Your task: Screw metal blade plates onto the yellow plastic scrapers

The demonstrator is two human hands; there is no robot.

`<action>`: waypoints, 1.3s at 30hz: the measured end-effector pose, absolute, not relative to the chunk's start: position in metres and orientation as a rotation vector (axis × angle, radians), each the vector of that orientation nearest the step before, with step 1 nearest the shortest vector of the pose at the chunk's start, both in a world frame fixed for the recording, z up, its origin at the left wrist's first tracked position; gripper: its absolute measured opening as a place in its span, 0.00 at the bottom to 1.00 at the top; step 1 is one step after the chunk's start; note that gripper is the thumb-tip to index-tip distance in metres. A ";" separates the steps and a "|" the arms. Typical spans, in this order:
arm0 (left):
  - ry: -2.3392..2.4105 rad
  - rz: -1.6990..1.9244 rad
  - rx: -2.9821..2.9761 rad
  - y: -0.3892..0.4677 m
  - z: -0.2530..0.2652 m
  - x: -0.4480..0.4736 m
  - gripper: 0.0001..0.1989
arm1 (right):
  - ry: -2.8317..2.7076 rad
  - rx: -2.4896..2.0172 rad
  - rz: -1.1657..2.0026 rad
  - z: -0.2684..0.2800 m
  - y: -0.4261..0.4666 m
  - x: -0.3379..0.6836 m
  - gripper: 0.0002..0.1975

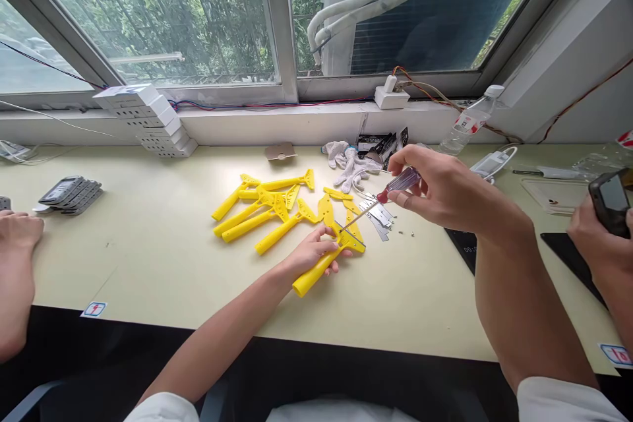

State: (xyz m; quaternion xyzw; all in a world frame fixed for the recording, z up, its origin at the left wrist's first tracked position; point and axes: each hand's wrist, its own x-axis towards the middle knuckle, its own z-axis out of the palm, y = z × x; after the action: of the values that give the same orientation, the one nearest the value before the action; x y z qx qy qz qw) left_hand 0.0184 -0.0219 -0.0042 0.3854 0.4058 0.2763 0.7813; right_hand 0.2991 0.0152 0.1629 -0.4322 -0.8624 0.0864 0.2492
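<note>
My left hand [319, 250] is closed around a yellow scraper [316, 271], its hollow handle end pointing toward me and its wide head away to the right. In my right hand [430, 181] is a screwdriver [404, 180] with a clear purple-and-red handle. Its thin shaft slants down to the left, and the tip meets the scraper's head near my left fingers. Several yellow scraper handles [254, 221] lie to the left. Loose yellow head pieces [337, 194] and a pile of metal blades [380, 216] lie just beyond the held scraper. A few small screws [406, 233] sit beside the blades.
White gloves [346, 161] and black packets [383, 147] lie by the sill. A plastic bottle [467, 122] and a charger [493, 163] are at the back right. White boxes [153, 120] are stacked at the left. Another person's hands [596, 231] hold a device at far right; another hand [20, 234] rests far left.
</note>
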 end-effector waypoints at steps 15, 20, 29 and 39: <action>0.894 0.595 0.796 -0.020 -0.003 0.019 0.23 | -2.392 -1.227 0.385 0.164 0.018 0.309 0.15; 0.888 0.593 0.804 -0.021 -0.004 0.019 0.23 | -2.339 -1.267 0.375 0.165 0.015 0.309 0.19; 0.854 0.569 0.871 -0.025 0.004 0.020 0.27 | -1.934 -0.931 0.950 0.132 0.019 0.273 0.23; 0.775 0.573 0.915 -0.025 0.002 0.019 0.28 | -1.614 -0.913 1.156 0.044 0.008 0.294 0.22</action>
State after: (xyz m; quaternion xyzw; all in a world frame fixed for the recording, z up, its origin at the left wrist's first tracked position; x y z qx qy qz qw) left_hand 0.0190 -0.0246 0.0021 0.4247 0.3597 0.2660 0.7871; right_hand 0.2942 0.0082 0.0436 -0.3709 -0.6558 0.4695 0.4603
